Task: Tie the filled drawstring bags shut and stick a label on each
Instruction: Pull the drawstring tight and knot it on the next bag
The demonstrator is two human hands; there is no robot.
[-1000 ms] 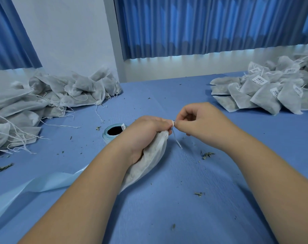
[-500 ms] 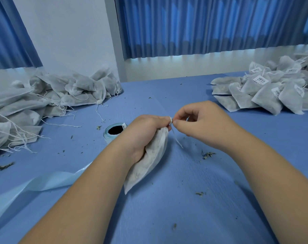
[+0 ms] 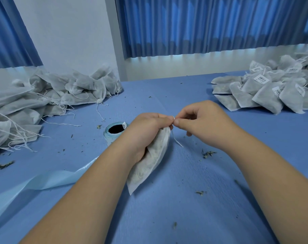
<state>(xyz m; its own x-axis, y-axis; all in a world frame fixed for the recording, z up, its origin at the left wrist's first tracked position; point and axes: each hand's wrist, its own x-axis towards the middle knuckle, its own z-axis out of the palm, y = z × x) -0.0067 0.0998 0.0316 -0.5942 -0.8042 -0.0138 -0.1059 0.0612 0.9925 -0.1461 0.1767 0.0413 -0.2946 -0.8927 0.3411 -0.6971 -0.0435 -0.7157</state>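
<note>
White non-woven drawstring bag (image 3: 150, 166) is the one being worked: held mid-table, neck up at the fingertips, bottom corner hanging twd the table (image 3: 185, 208), can't tell if it touches. Step in hand, my read: tying the neck shut. No label visible on this bag.

L hand (image 3: 148, 128) wraps the upper part of the bag, fingers curled round it, thumb + index up at the gathered neck. R hand (image 3: 204, 123) pinches the string (image 3: 177, 141) right at the neck, its thumb/index tips meeting the L fingertips, other R fingers loosely curled under. One loose string end trails down-right from the pinch. Knot too small to see, so can't say if it's formed or tight.

Next move prob needs R hand to pull the string away while L hand holds the neck bunched, w/ enough tension to cinch but not tear the thin fabric. After that, a label off the blue roll (image 3: 114, 132) just beside L hand, backing strip (image 3: 43, 180) trailing off near-left.

Both forearms come in low from the near edge and converge at centre. Untied bags (image 3: 52, 97) piled far left w/ loose strings, labelled bags (image 3: 266, 90) far right, likely where this one goes
</note>
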